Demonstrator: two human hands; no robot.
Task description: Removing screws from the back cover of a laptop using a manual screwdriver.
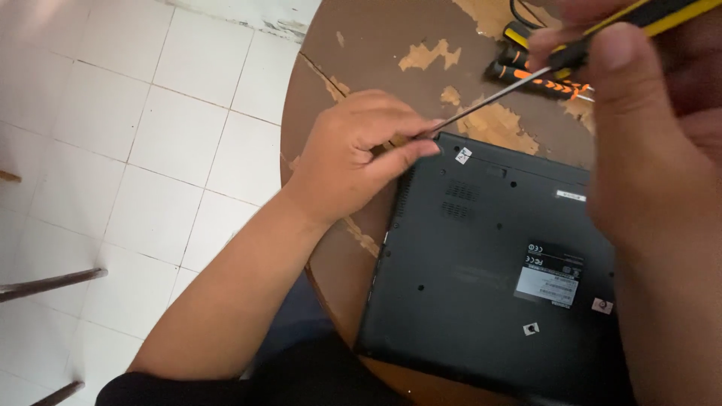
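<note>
A black laptop (pixel 481 263) lies upside down on a round brown table (pixel 376 53), its underside with screw holes, vents and stickers facing up. My right hand (pixel 639 120) grips the yellow-and-black handle of a screwdriver (pixel 519 79), whose thin metal shaft slants down to the laptop's far left corner. My left hand (pixel 353 150) rests at that corner, with thumb and fingers pinched around the shaft's tip. My right forearm hides the laptop's right side.
More screwdrivers with black-and-orange handles (pixel 538 79) lie on the table behind the laptop. The table's top is worn, with peeling patches. White floor tiles (pixel 150 135) lie to the left, where thin dark bars (pixel 49 282) reach in.
</note>
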